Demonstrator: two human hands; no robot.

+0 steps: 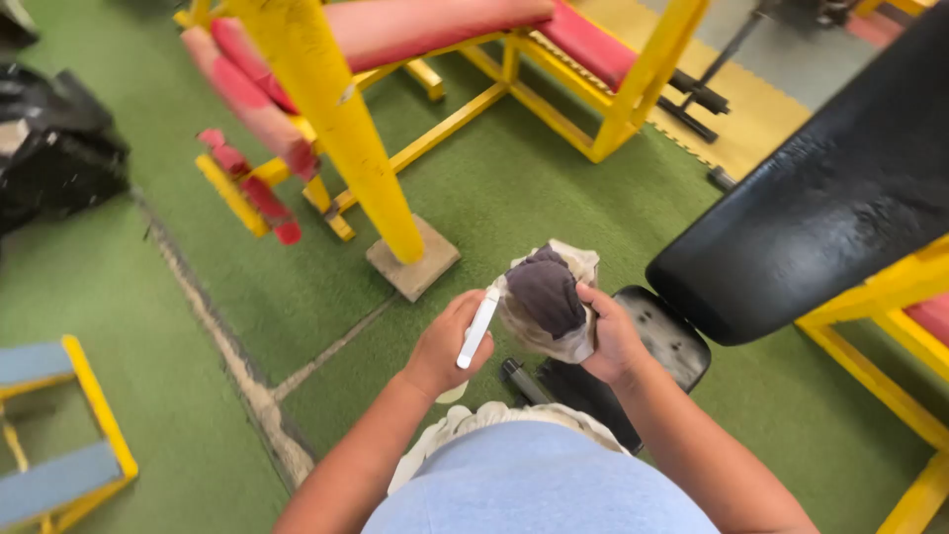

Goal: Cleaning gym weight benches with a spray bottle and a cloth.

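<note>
Right now left hand [447,344] clenched round slim white tool [477,327], tip touching cloth. Right hand [611,334] grasping bunched grey-and-cream cloth [549,300], held up in front of body, above green floor [514,188]. Black padded bench [820,198] on yellow frame just right. Yellow rack [331,109] with red pads ahead. Concrete block [413,259] under rack post.

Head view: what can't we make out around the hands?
- White stick-like object: kind unclear; left hand covers its lower end.
- Rag: bunched up, its far side hidden by the right hand.
- Black bench pad: cut off by the right edge.
</note>
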